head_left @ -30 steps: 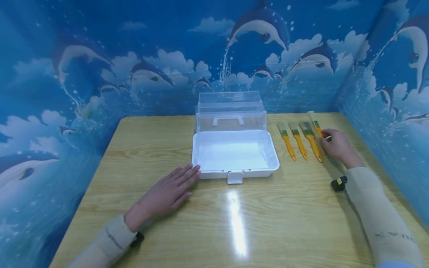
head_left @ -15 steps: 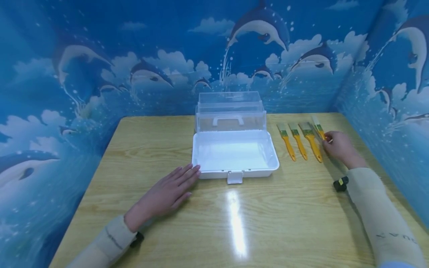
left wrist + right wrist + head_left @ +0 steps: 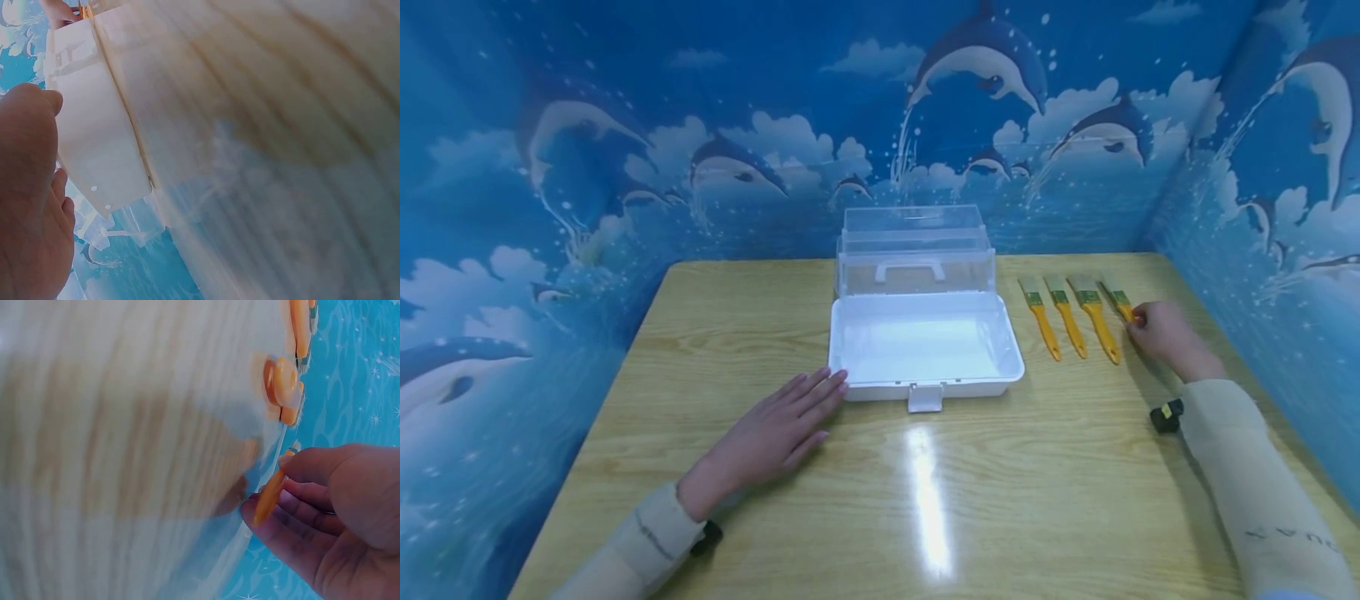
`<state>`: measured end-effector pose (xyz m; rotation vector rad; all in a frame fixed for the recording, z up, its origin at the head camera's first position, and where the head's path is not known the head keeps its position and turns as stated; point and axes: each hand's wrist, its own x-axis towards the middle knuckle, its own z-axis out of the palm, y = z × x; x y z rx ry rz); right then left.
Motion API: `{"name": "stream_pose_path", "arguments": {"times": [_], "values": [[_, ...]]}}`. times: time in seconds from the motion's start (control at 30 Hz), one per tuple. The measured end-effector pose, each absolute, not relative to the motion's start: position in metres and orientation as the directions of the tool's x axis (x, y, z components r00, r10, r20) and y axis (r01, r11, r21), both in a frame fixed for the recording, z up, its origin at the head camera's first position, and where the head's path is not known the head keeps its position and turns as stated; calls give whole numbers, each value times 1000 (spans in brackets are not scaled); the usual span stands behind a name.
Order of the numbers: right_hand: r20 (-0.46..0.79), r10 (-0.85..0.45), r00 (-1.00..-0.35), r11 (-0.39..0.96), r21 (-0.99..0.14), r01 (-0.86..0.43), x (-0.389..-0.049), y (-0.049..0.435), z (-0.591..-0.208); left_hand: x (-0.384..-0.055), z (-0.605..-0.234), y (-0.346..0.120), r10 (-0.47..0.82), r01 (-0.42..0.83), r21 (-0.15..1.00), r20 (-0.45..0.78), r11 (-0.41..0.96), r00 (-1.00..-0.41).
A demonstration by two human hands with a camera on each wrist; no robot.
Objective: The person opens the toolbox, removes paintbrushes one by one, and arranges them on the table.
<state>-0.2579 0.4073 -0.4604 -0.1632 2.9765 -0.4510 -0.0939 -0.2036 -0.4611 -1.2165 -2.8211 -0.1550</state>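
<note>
Fingers (image 3: 1138, 318) around brush (image 3: 1120, 300), box (image 3: 925, 379) open.

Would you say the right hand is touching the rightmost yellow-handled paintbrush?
Touching. In the right wrist view the right hand has thumb and fingers pinched round the orange-yellow handle of the rightmost paintbrush; the head view agrees.

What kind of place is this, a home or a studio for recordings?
Probably a staged recording booth, not a home. Dolphin-print backdrop panels enclose a bare wooden table on three sides. On it are only an open white box and four paint brushes in a row; the right hand pinches the rightmost.
</note>
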Motion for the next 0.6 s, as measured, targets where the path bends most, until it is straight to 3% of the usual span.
{"name": "stream_pose_path", "arguments": {"times": [0.6], "values": [[-130, -117, -985, 960, -269, -79, -254, 403, -456, -93, -460, -203, 716, 722, 66, 89, 689, -692]]}}
